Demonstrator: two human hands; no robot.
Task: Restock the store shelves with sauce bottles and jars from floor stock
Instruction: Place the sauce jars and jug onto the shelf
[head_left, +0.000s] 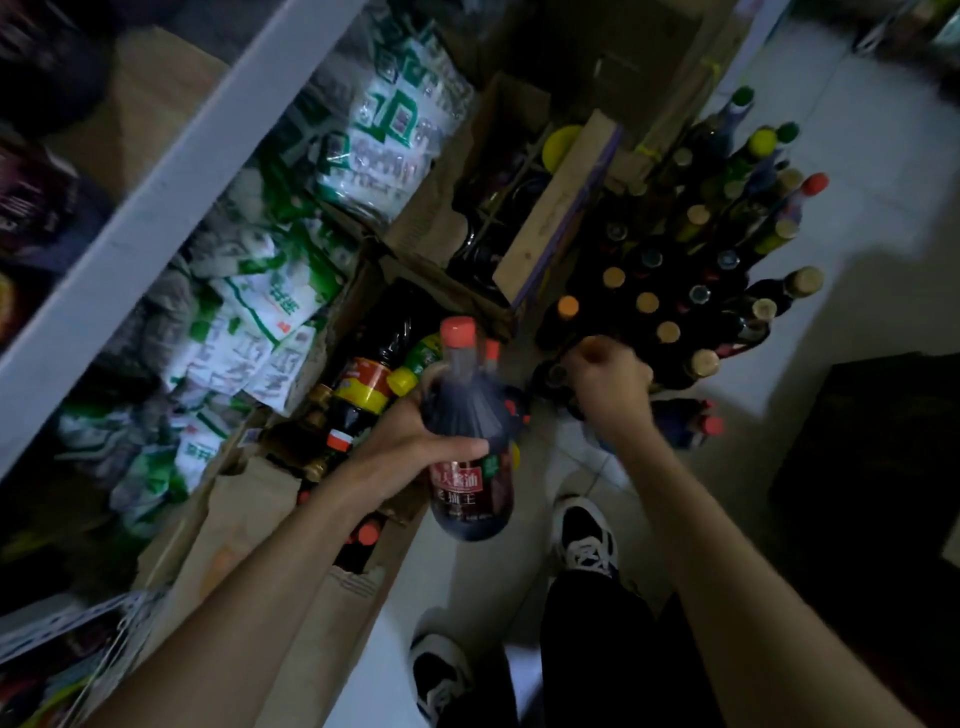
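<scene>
My left hand (415, 441) grips a dark soy sauce bottle (470, 467) with a red cap and a red label, held upright above the floor in the middle of the view. My right hand (610, 384) is lower and to the right, fingers curled down among the caps of a cluster of dark bottles (691, 270) standing on the floor. Whether it holds one of them is hidden by its own knuckles and by motion blur. A white shelf edge (171, 192) runs diagonally across the upper left.
Open cardboard boxes (332, 405) with more sauce bottles lie left of my hands, another box (550, 208) behind. Green-and-white bags (270, 312) fill the bottom shelf. My shoes (587, 535) stand on pale tiles; a dark block (872, 467) sits at the right.
</scene>
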